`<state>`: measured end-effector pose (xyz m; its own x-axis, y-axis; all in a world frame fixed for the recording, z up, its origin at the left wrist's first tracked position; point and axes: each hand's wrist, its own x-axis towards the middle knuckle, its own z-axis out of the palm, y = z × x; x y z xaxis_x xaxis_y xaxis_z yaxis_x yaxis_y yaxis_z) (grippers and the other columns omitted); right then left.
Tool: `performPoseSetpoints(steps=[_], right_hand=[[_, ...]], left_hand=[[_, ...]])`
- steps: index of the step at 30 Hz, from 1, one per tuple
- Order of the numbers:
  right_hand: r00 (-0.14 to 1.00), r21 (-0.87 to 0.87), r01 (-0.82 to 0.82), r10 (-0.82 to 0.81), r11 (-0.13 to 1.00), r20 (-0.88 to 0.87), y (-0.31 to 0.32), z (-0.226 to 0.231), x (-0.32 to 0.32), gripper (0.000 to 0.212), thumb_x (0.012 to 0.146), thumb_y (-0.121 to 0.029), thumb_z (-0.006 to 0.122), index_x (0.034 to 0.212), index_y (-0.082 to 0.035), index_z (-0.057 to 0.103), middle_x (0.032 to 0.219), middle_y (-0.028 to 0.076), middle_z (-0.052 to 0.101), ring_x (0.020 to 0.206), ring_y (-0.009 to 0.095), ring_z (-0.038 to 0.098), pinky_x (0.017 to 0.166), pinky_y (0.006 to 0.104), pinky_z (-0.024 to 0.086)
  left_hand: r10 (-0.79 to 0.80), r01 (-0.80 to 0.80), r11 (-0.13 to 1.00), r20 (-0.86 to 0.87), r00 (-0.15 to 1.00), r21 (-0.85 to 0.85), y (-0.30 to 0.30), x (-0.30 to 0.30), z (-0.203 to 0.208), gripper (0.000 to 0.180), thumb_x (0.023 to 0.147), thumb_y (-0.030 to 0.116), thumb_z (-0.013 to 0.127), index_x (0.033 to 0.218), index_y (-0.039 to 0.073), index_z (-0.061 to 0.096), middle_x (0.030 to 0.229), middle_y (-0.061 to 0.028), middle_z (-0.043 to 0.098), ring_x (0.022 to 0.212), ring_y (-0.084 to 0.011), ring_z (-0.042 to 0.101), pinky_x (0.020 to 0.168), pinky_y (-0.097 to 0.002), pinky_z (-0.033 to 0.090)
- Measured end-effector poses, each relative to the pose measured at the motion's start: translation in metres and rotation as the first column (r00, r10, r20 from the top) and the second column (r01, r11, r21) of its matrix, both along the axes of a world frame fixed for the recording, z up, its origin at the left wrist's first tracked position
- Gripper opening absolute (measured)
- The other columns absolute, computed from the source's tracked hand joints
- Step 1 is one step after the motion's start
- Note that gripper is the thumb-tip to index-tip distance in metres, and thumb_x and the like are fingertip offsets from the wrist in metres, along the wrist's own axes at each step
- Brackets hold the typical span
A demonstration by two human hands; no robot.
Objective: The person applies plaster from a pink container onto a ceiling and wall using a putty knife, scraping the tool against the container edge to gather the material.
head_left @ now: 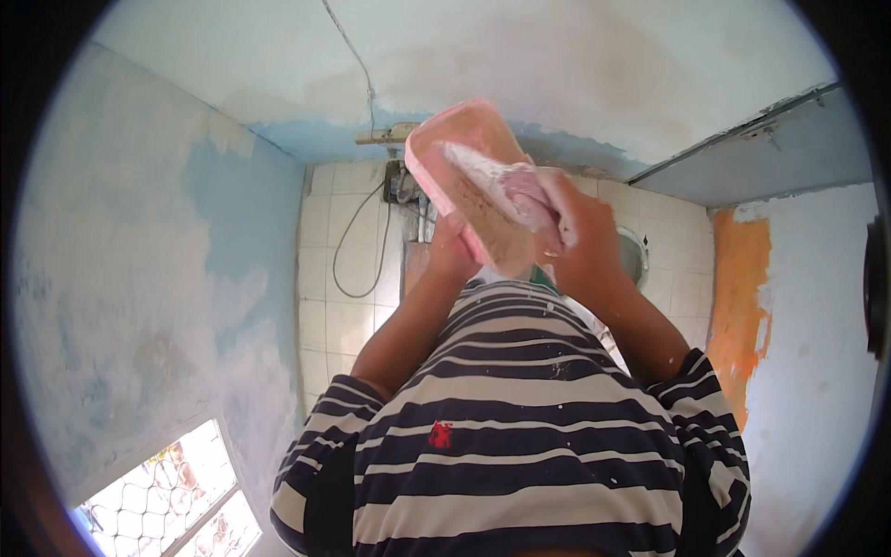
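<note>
My left hand [453,249] grips the near left edge of a shallow pink tray [422,172] with rounded corners. The tray is tilted in front of my chest, and its inside looks brownish and dusty, with white smears. My right hand [580,227] is closed around a white-smeared, pinkish thing [483,174], which lies across the tray's opening. Blur and the white coating hide whether this is a cloth or a brush.
Patchy blue and white walls [213,251] surround a tiled floor [351,320]. Beyond the tray sits a dark machine [401,183] with a looped cord [337,265]. A round container [635,258] stands at right, below a grey panel [789,153]. A grilled window [172,492] is lower left.
</note>
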<state>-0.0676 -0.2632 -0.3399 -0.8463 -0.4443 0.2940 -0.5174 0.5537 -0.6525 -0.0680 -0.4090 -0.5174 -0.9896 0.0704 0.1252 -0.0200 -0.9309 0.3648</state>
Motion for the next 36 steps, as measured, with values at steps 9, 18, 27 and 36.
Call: performPoseSetpoints(steps=[9,18,27,36], right_hand=[[0.991,-0.279,0.133,-0.131,0.951,0.026,0.000,-0.005,0.004,0.021,0.091,-0.005,0.057,0.111,-0.006,0.060,0.085,0.023,0.064,0.074,0.045,0.061,0.060,0.0418,0.047],[0.986,-0.241,0.039,-0.076,0.970,-0.149,0.014,-0.006,0.008,0.011,0.085,0.001,0.057,0.094,-0.002,0.062,0.092,0.016,0.071,0.081,0.032,0.069,0.072,0.0359,0.054],[0.912,-0.063,-0.251,0.214,0.966,-0.349,0.042,-0.033,0.000,0.016,0.075,0.000,0.065,0.091,0.000,0.061,0.110,0.016,0.070,0.102,0.034,0.068,0.084,0.0409,0.056],[0.833,-0.018,-0.324,0.277,0.946,-0.479,0.057,-0.023,0.015,0.027,0.072,-0.010,0.077,0.090,-0.001,0.059,0.115,0.016,0.069,0.103,0.036,0.068,0.085,0.0444,0.057]], left_hand=[[0.010,-0.010,0.999,-0.007,1.000,-0.036,0.001,0.003,-0.004,0.084,0.086,0.036,0.068,0.150,0.002,0.027,0.143,-0.0150,0.048,0.131,-0.0317,0.050,0.110,-0.0470,0.042],[0.165,-0.158,0.986,0.187,0.968,-0.056,0.002,-0.009,0.053,0.061,0.103,0.049,0.040,0.149,0.011,0.032,0.143,-0.0123,0.047,0.132,-0.0297,0.049,0.109,-0.0475,0.042],[0.097,-0.105,0.994,0.168,0.981,0.039,-0.005,-0.034,0.062,0.064,0.099,0.056,0.042,0.144,0.010,0.040,0.136,-0.0119,0.054,0.124,-0.0278,0.053,0.103,-0.0447,0.046],[0.126,-0.129,0.992,0.296,0.947,-0.008,0.002,-0.027,0.078,0.064,0.098,0.057,0.042,0.142,0.011,0.042,0.135,-0.0101,0.054,0.122,-0.0269,0.054,0.102,-0.0435,0.046]])
